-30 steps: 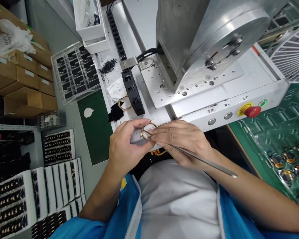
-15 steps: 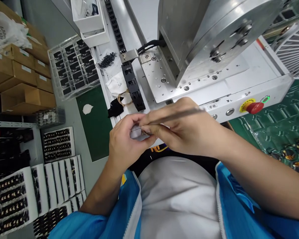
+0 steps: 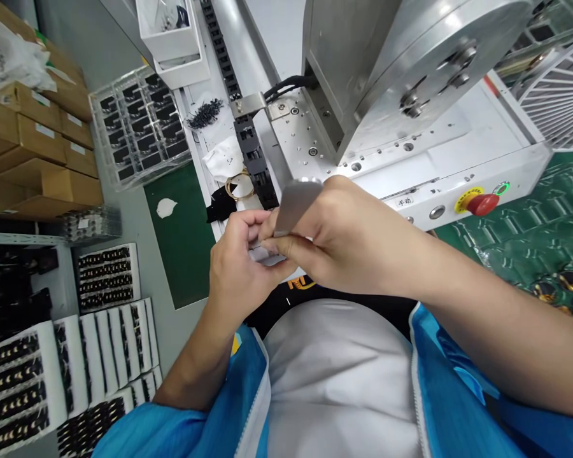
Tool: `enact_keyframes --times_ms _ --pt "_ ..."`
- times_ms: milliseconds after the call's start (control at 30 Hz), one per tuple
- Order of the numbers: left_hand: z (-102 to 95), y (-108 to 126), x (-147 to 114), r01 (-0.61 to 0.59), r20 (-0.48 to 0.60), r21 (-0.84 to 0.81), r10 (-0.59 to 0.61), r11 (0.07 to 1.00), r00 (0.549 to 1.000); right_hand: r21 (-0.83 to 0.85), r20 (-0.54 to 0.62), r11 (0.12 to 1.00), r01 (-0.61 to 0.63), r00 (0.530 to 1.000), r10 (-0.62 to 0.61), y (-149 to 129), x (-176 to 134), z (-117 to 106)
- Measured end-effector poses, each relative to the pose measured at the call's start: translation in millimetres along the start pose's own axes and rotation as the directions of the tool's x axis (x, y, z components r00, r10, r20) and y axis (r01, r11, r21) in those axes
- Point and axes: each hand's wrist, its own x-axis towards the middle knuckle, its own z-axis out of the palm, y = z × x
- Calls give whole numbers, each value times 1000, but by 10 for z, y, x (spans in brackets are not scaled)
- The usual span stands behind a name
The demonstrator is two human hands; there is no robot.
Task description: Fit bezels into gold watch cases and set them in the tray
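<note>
My right hand [image 3: 348,235] is closed in a pinch on grey metal tweezers [image 3: 297,202], whose broad flat end points up toward me. Their tips are hidden behind my fingers. My left hand [image 3: 241,270] is curled, thumb and fingertips meeting the right fingertips. Whatever small part lies between them is mostly covered and too small to name. Both hands are held over the front edge of the white machine bed [image 3: 286,270], close to my body. Just beyond my left fingers lie a thin gold ring [image 3: 230,189] and a black cloth-like piece [image 3: 221,205].
Behind my hands stands a large metal machine [image 3: 353,76] with a black cable chain [image 3: 254,156]. A red emergency button [image 3: 483,203] sits at right. Small black parts [image 3: 205,114] lie on the left edge, near a white box [image 3: 179,48]. Clear trays [image 3: 141,124] stand at left.
The tweezers have turned in my right hand, from lying sideways to the right to standing up with the flat side showing. My left hand has hardly moved.
</note>
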Motion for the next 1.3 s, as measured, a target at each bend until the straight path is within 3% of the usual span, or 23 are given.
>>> enact_keyframes --times_ms 167,300,467,733,833,1000,1100,1300 --pt "9 -19 2 -6 4 -12 6 1000 1000 32 -24 999 27 999 -26 37 -25 31" --pt "13 -13 10 -30 8 -57 31 998 999 87 -117 993 84 990 -74 100 -107 94" --pt "25 -9 -9 -20 -9 -50 20 999 1000 168 -216 984 58 976 -21 155 -261 208" --pt "99 -71 -49 -63 -37 -98 60 993 998 143 -431 966 214 893 -134 218 -524 466" --pt "66 -93 -27 -71 -7 -80 71 994 997 177 -436 956 233 890 -136 301 -586 503" --pt "-77 -152 65 -136 217 -131 163 982 963 254 -406 941 222 908 -105 369 -617 498" --pt "-111 -185 106 -190 230 -168 225 967 947 241 -408 945 219 907 -106 342 -624 495" --pt "-96 -218 161 -336 225 -16 331 942 916 188 -356 962 200 927 -123 259 -643 459"
